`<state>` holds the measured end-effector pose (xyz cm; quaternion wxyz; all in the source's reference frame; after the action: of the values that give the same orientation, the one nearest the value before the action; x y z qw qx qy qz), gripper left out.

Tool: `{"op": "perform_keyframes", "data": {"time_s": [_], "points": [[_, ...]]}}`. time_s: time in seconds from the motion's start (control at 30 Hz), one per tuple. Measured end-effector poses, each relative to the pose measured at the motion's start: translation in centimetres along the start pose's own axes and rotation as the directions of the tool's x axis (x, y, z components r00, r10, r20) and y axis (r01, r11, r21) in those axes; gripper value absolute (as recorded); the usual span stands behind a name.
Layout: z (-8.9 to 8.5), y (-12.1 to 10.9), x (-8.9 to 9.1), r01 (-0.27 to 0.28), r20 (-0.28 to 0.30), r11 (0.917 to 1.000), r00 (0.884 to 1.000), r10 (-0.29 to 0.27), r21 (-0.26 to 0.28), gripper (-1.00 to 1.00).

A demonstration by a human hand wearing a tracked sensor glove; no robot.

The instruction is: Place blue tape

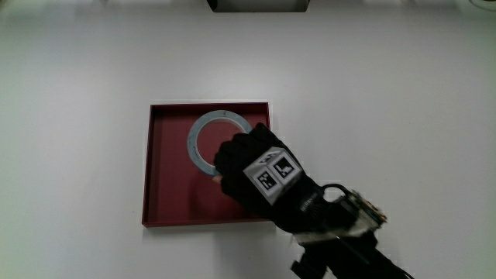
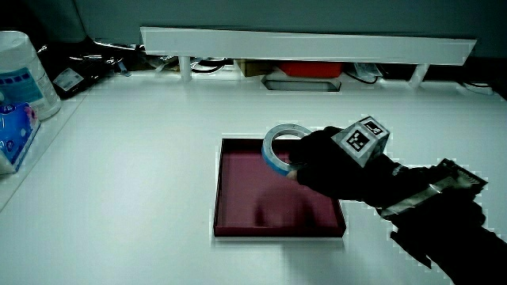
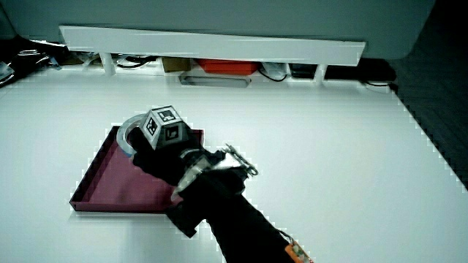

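Note:
A pale blue tape ring [image 1: 194, 147] is over the dark red square tray [image 1: 167, 182], in the part of the tray farther from the person. The hand [image 1: 232, 159] is over the same part of the tray, with its fingers closed on the ring's nearer side. In both side views the tape [image 2: 272, 156] [image 3: 129, 132] looks tilted and raised a little above the tray floor [image 2: 253, 194] [image 3: 110, 179]. The hand [image 2: 313, 162] [image 3: 157, 150] covers part of the ring. The forearm reaches in from the person's edge of the table.
A white low partition [image 2: 309, 43] runs along the table's end, with a red item [image 2: 309, 70] and cables beneath it. A white canister [image 2: 24, 71] and a blue packet [image 2: 12, 131] stand at the table's edge. White tabletop [image 1: 387, 101] surrounds the tray.

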<state>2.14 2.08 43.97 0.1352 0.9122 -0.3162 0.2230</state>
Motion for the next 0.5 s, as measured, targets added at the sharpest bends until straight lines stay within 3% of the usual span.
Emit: {"op": "perform_keyframes", "data": {"time_s": [0.23, 0.33, 0.5], "points": [[-3.5, 0.7, 0.8, 0.028, -0.034, 0.9987, 0.999, -0.029, -0.043, 0.0], [-5.0, 0.7, 1.2, 0.034, -0.017, 0.9975, 0.999, -0.035, -0.062, 0.0], [-6.3, 0.7, 1.7, 0.056, -0.02, 0.9934, 0.998, -0.058, -0.1, 0.0]]}}
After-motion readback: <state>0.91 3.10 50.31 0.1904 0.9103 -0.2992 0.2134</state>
